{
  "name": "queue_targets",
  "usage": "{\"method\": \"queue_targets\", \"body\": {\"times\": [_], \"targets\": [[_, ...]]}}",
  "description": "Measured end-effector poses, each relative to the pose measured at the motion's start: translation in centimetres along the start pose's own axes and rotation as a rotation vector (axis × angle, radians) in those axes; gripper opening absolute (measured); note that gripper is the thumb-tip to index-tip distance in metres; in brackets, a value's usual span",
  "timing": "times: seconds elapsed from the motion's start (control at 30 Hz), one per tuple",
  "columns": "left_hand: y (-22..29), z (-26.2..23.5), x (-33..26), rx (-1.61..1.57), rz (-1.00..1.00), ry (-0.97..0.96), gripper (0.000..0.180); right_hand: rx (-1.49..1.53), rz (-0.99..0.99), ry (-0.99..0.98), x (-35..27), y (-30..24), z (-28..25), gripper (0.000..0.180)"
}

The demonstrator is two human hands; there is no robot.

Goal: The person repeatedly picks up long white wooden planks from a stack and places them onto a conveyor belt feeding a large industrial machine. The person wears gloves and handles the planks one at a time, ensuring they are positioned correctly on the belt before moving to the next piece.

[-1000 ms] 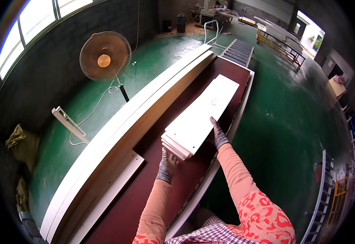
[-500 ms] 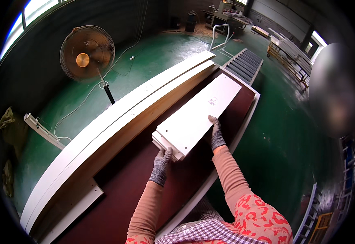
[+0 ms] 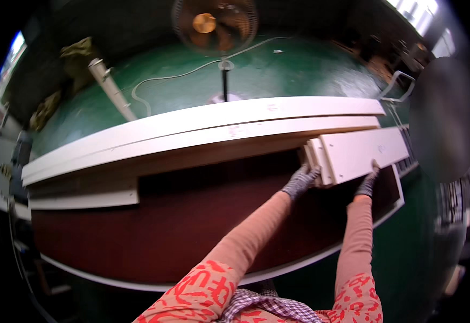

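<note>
Both of my gloved hands are on a stack of white boards (image 3: 361,153) at the right end of a dark red panel (image 3: 202,237). My left hand (image 3: 301,181) grips the stack's left end, where the board ends are stepped. My right hand (image 3: 368,181) grips the near long edge, its thumb on the top board. Small holes show near the top board's ends. The fingers beneath the stack are hidden. Long white boards (image 3: 192,132) lie along the panel's far side, behind the stack. A shorter white board (image 3: 89,199) rests at the left.
A standing fan (image 3: 216,24) rises beyond the long boards, its cable (image 3: 175,76) running over the green floor. Past the right end are a roller conveyor (image 3: 404,153) and a bent metal tube frame (image 3: 399,86). A white post-like piece (image 3: 111,89) stands at the far left.
My view has swung left, so the panel now lies crosswise. The stack, still in both hands, sits closer to the long boards and toward the panel's right end.
</note>
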State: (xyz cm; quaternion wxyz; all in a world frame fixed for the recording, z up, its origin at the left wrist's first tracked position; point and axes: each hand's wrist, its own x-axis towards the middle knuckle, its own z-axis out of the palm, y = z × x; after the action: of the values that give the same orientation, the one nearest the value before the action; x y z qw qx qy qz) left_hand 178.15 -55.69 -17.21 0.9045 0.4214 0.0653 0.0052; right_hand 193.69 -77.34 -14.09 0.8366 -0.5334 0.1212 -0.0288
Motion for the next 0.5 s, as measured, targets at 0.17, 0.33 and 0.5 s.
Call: {"method": "queue_targets", "body": {"times": [0.17, 0.33, 0.5], "targets": [[3.6, -4.6, -18.2, 0.468, -0.015, -0.191, 0.073, -0.116, 0.248, -0.076, -4.1, -2.0, -1.4, 0.08], [11.7, -19.7, -57.4, -0.143, 0.05, -0.098, 0.067, -0.262, -0.253, 0.119, -25.4, 6.5, 6.6, 0.04], [21.3, -31.3, -92.0, -0.125, 0.77, 1.137, 0.044, -0.179, 0.306, -0.588, -54.6, 25.8, 18.0, 0.059]]}}
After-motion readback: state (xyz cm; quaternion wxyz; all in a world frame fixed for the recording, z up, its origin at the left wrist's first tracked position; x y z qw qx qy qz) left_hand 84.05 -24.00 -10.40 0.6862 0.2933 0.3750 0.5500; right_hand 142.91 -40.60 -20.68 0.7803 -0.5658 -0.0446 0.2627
